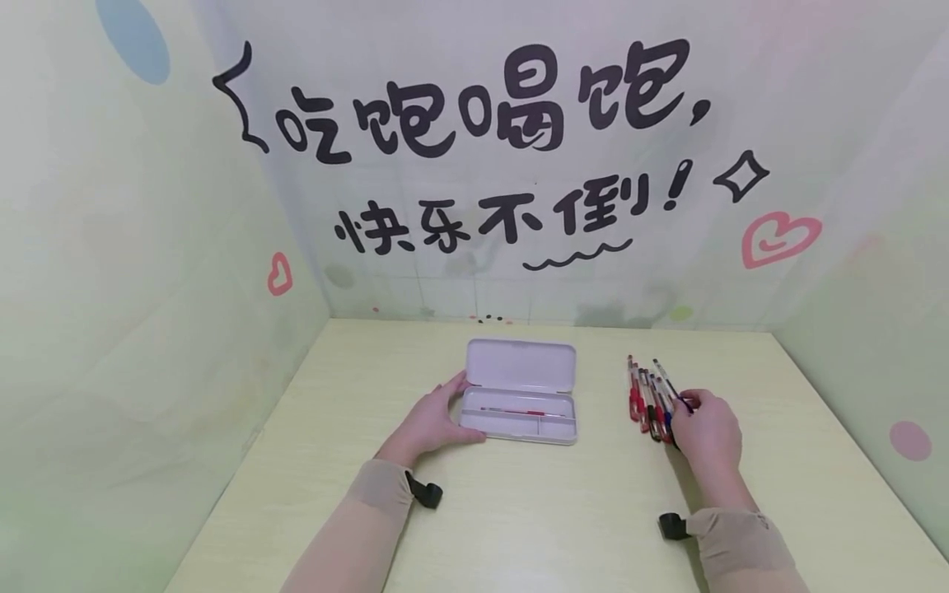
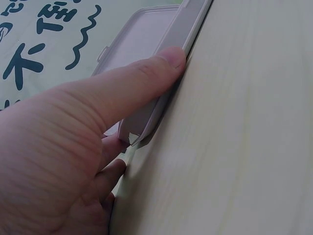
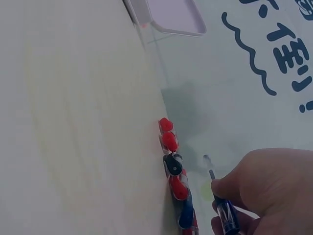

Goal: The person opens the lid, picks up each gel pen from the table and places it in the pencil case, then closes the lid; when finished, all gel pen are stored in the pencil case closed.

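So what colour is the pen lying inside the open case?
Red; the pen in the case shows best in the head view.

Head camera looks forward and down over the table (image 1: 519, 511); left wrist camera sits close along the pencil case (image 2: 161, 34) edge; right wrist camera views the pens (image 3: 173, 169) low, sharing that case (image 3: 171, 17)
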`<state>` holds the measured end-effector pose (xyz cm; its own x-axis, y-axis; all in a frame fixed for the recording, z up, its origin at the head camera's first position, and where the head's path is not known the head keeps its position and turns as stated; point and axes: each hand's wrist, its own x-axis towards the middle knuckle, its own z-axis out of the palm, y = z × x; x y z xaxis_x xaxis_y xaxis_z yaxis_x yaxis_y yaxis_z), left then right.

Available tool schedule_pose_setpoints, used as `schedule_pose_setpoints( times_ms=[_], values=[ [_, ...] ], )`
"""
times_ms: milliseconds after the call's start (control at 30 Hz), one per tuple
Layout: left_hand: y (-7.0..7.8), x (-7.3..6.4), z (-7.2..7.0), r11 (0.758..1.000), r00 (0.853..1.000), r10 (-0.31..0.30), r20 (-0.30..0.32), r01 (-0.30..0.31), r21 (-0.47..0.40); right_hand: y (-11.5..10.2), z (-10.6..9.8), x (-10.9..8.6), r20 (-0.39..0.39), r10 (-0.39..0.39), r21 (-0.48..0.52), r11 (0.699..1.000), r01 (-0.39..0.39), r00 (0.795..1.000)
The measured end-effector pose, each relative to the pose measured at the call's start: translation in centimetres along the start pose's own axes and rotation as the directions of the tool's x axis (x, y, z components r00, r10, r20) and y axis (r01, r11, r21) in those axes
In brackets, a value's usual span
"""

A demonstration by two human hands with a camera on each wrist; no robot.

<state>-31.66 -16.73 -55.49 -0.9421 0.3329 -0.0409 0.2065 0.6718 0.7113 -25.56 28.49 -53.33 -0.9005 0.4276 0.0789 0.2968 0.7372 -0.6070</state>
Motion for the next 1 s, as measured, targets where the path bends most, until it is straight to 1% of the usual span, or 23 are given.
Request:
schedule_pose_setpoints(
  times_ms=[167,267,367,467,533,600,733,933,1000],
  values=[
    [-0.1,0.0,0.0,1.0,1.0,0.01,-0.003,-0.01,-0.005,-1.8,0.4,-0.5,-0.038,-0.078,0.045,0.996,0.08,0.996],
    [0.0,0.1,-0.1,1.0,1.0,0.012,-0.003,-0.012,-0.004,-3.3,0.7,-1.0,-0.057,-0.151,0.085,0.984,0.156,0.987],
    [0.1,0.0,-0.1,1.0,1.0,0.011,-0.003,-0.011,-0.009,-4.6,0.9,-1.5,-0.069,-0.245,0.111,0.962,0.251,0.967],
    [0.1,0.0,-0.1,1.0,1.0,0.008,-0.003,-0.008,-0.01,-5.7,1.5,-1.9,-0.068,-0.341,0.107,0.932,0.347,0.938],
    [0.1,0.0,-0.1,1.0,1.0,0.007,-0.002,-0.007,-0.008,-6.4,2.0,-2.0,-0.059,-0.393,0.091,0.913,0.397,0.918],
    [0.1,0.0,-0.1,1.0,1.0,0.007,0.0,-0.007,-0.003,-7.0,2.5,-2.1,-0.039,-0.428,0.074,0.9,0.43,0.903],
    [0.1,0.0,0.0,1.0,1.0,0.008,0.003,-0.008,-0.01,-8.3,3.7,-2.3,0.015,-0.468,0.052,0.883,0.467,0.883],
    [0.1,0.0,0.1,1.0,1.0,0.007,0.0,-0.007,-0.015,-10.2,5.5,-2.6,0.133,-0.477,0.099,0.878,0.468,0.869],
    [0.2,0.0,0.1,1.0,1.0,0.006,-0.002,-0.006,-0.013,-10.8,6.0,-2.7,0.165,-0.49,0.111,0.872,0.477,0.856]
  ],
)
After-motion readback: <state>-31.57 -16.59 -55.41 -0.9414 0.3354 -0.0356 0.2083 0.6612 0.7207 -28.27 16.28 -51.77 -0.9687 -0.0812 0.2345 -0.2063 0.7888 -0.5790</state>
